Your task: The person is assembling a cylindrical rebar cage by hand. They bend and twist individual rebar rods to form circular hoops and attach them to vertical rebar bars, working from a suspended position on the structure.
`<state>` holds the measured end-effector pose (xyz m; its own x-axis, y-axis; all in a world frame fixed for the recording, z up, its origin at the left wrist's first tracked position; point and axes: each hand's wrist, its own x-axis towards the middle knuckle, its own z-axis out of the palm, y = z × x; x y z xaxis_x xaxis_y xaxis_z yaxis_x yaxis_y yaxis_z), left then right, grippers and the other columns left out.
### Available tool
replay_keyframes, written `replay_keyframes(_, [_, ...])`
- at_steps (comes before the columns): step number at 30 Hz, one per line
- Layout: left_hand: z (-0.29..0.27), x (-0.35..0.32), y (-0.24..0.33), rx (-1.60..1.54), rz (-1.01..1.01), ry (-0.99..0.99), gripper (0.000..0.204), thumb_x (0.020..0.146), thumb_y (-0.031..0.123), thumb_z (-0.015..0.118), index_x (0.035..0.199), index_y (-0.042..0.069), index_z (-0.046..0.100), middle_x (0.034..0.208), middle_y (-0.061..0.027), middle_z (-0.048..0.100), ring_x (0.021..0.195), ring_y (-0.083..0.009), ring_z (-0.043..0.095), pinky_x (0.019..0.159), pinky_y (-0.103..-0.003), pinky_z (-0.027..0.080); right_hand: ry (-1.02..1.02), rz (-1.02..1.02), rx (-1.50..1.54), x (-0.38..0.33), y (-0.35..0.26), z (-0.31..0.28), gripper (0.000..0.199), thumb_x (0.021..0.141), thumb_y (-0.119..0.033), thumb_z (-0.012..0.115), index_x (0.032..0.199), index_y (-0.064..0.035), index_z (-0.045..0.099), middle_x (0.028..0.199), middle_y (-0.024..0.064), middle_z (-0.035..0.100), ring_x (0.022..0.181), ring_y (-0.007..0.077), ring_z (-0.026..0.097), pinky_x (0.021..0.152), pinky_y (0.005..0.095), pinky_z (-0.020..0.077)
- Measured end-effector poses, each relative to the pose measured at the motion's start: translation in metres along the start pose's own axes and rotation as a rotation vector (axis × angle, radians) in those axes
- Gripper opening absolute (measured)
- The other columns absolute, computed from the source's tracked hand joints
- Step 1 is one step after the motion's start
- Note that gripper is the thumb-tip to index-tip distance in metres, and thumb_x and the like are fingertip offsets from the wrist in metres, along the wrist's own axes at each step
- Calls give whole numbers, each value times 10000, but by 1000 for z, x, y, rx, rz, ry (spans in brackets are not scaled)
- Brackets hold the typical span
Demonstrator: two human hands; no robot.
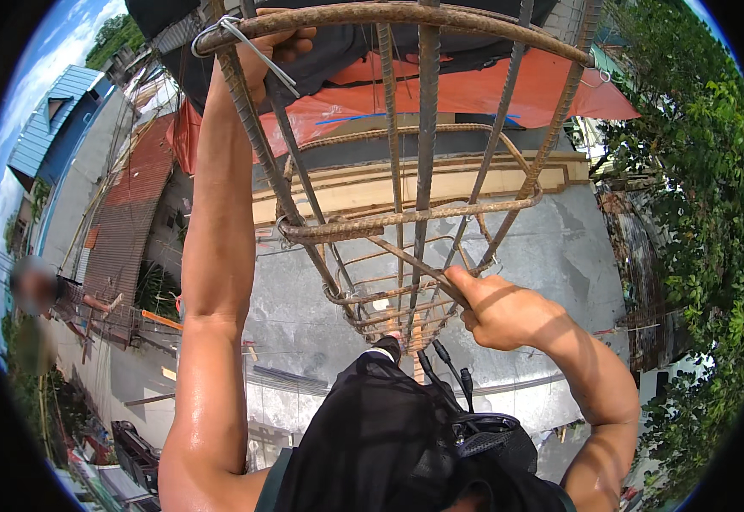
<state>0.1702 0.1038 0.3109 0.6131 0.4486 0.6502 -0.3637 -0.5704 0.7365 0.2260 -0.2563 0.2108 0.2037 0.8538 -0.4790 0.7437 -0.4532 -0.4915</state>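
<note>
In front of me rises a column cage of vertical ribbed steel bars (pixel 426 111) ringed by rusty stirrups (pixel 423 14). My left hand (pixel 282 43) reaches up to its top left corner, partly hidden by the steel. Its fingers curl around an upright bar there. Beside it, a loop of tie wire (pixel 234 32) hangs at the stirrup corner with its ends loose. My right hand (pixel 508 314) is closed in a fist around a thin metal rod (pixel 419 266). The rod slants up left toward a lower stirrup (pixel 338 230).
Below lies a grey concrete surface (pixel 551 256) with wooden boards (pixel 329 194) along its far side. An orange-red tarp (pixel 355 90) and dark cloth hang behind the cage. My shoe (pixel 386 346) is down by its base. Trees (pixel 696 222) stand right; a blurred person (pixel 73 294) is left.
</note>
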Motion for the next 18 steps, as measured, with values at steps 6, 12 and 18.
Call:
replay_keyframes(6, [0,7,-8,-284,-104,131,241,848,210,689,930,-13,654,791,-121,679,614,-160,638,473,-217,487,-33,24,-46,-3,-26,-24,466,781,-10,510,1229,-16,382,900,294,618,886,468,594,731,520,472])
replay_keyframes(12, [10,-3,-6,-29,-7,34,214,865,215,648,845,3,674,694,-100,661,566,-136,608,461,-226,445,-34,-36,-133,-5,-35,-30,522,713,40,538,1215,28,398,877,291,612,844,444,612,698,497,490])
replay_keyframes(18, [0,12,-26,19,-8,209,215,858,226,653,839,13,668,702,-85,662,592,-127,614,519,-232,462,8,-105,-232,-1,-35,-33,513,733,18,542,1225,43,396,977,277,608,913,439,608,758,479,498])
